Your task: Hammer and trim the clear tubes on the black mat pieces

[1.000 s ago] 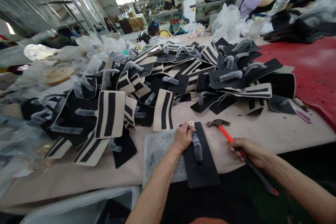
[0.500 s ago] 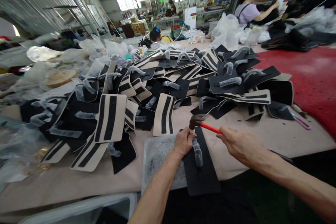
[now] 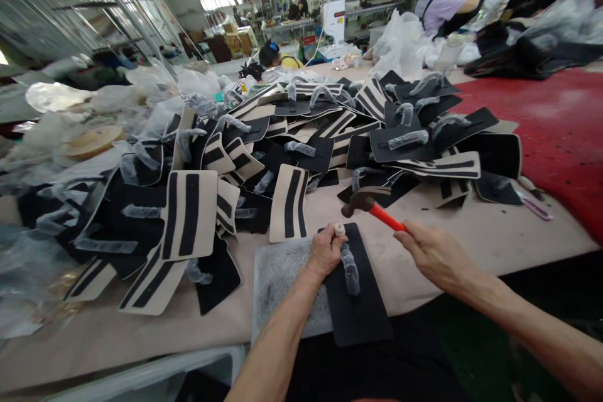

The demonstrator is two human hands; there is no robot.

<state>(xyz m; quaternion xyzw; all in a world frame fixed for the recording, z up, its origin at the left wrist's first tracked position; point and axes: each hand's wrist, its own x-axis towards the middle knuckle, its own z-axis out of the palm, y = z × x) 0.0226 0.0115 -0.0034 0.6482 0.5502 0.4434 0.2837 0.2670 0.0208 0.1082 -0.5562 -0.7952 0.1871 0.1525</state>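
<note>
My left hand [image 3: 326, 252] is closed around a short punch with a whitish top [image 3: 340, 230], held upright over the far end of a black panel [image 3: 370, 301]. A plastic-wrapped handle [image 3: 350, 271] is fixed along that panel, which lies partly on a worn, translucent grey board [image 3: 277, 282]. In my right hand [image 3: 431, 251] is a claw hammer [image 3: 384, 216] with a red handle. Its dark head hangs above and slightly right of the punch, apart from it. The punch's lower end is hidden by my fingers.
A heap of similar panels [image 3: 289, 204], black on one side and beige with black stripes on the other, spreads behind. Pink-handled scissors [image 3: 537, 206] lie at right near a red sheet [image 3: 560, 113]. A plastic bin [image 3: 207, 361] stands at front left. Co-workers sit beyond.
The hammer head has risen off the punch and shifted right, baring the punch's top. My left hand still holds the punch on the panel. The view has tilted a little.
</note>
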